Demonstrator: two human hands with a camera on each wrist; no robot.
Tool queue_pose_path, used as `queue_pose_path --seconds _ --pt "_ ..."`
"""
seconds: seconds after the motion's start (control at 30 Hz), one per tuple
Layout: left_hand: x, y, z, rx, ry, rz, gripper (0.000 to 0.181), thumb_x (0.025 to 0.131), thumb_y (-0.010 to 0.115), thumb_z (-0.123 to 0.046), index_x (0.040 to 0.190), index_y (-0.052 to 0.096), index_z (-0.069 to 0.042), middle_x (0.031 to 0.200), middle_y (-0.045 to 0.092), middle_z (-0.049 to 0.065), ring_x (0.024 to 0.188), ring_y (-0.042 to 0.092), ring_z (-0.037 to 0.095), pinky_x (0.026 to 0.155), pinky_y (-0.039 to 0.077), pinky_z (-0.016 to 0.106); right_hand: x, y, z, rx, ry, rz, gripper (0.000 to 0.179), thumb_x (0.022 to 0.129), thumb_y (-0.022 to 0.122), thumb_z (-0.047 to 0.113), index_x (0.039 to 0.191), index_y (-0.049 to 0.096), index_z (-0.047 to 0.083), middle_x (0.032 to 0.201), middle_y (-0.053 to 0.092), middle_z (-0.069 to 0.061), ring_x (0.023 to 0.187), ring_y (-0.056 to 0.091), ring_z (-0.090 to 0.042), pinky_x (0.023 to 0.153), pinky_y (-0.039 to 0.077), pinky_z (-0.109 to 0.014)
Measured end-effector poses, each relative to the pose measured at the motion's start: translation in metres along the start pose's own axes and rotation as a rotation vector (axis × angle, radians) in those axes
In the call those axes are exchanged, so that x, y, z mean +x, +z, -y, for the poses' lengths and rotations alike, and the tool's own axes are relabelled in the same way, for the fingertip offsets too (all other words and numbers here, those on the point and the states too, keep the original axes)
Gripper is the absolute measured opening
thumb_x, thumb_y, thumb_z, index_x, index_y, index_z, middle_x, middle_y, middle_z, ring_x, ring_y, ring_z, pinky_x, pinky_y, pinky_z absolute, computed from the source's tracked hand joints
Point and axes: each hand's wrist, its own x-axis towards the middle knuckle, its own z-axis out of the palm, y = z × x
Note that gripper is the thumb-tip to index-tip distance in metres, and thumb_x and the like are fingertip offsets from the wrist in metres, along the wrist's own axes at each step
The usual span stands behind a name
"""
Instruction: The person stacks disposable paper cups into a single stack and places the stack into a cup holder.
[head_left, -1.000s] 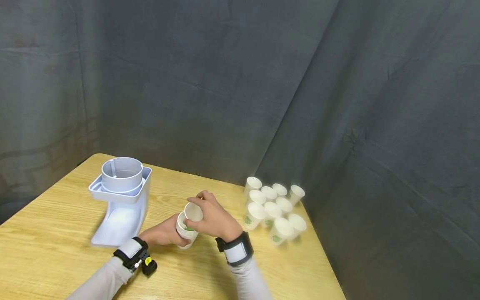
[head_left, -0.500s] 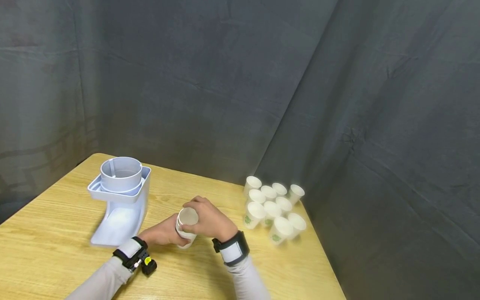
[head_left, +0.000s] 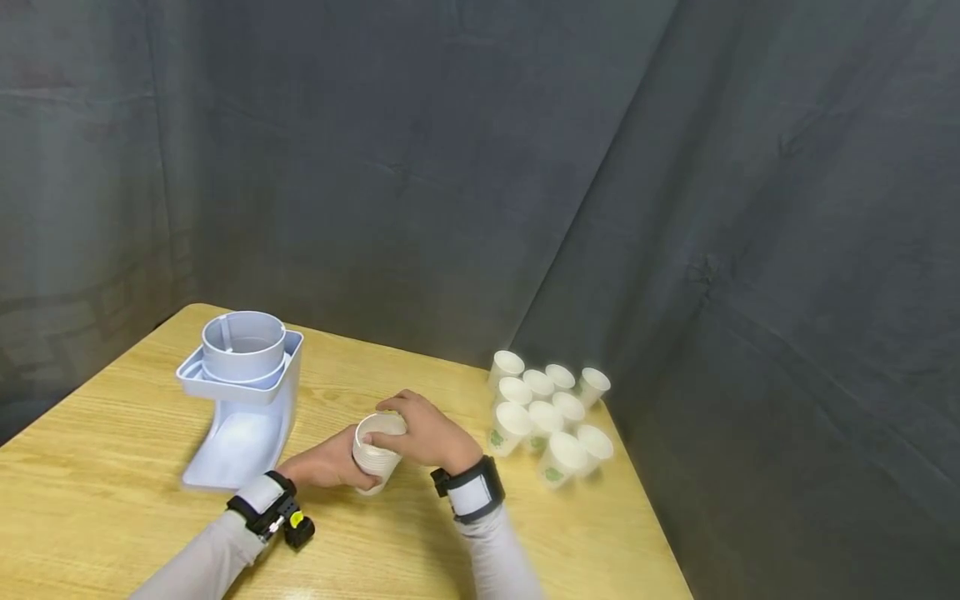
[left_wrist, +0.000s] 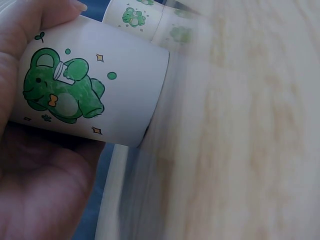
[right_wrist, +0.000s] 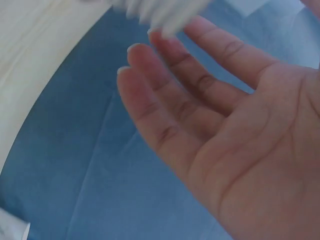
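Observation:
My left hand (head_left: 333,461) grips a stack of nested white paper cups (head_left: 372,461), tilted a little above the wooden table. In the left wrist view, thumb and fingers wrap the bottom paper cup (left_wrist: 125,90), which bears a green cartoon bear. Over the top of the stack spreads my right hand (head_left: 431,433), its thumb crossing the near rim and its fingers by the far rim. The right wrist view has the right hand's fingers (right_wrist: 160,117) nearly straight, tips close to the blurred stacked rims (right_wrist: 160,12). Whether they press the rim is hard to see.
Several loose paper cups (head_left: 545,419) stand upright in a cluster at the table's right side. To the left stands a pale grey plastic stand with a curved base (head_left: 236,446) and a round ring (head_left: 243,364) on top. Grey curtains (head_left: 420,183) hang behind the table (head_left: 390,558).
A paper cup that my right hand held tilted at the stack's mouth has gone down into the stack. The right hand has since shifted slightly right. My left hand stays around the stack.

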Motion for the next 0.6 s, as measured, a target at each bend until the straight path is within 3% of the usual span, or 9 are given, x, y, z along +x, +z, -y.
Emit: queue_pose_path --seconds 0.1,0.33,0.6 --pt "0.0 0.0 0.001 0.013 -0.002 -0.016 0.072 0.075 0.083 -0.008 0.137 0.046 0.003 0.12 0.062 0.014 0.107 0.06 0.016 0.095 0.047 0.027 -0.004 -0.006 -0.014 -0.001 0.062 -0.033 0.056 0.097 0.063 0.047 0.137 0.062 0.008 0.133 0.062 -0.008 0.122 0.059 -0.022 0.101 0.049 -0.033" --pt "0.0 0.001 -0.003 0.03 -0.01 -0.038 0.075 0.074 0.084 -0.007 0.137 0.047 0.005 0.122 0.063 0.014 0.109 0.059 0.019 0.097 0.045 0.028 -0.014 -0.024 -0.06 0.075 0.2 -0.121 0.053 0.096 0.067 0.037 0.137 0.06 0.005 0.138 0.06 -0.015 0.122 0.059 -0.035 0.101 0.05 -0.046" --pt "-0.001 0.002 -0.004 0.027 -0.031 -0.052 0.078 0.072 0.085 -0.007 0.138 0.045 0.005 0.124 0.061 0.016 0.113 0.057 0.028 0.102 0.042 0.044 -0.037 -0.038 -0.109 0.157 0.29 -0.228 0.054 0.093 0.071 0.033 0.137 0.06 0.003 0.142 0.059 -0.017 0.124 0.057 -0.044 0.103 0.048 -0.053"
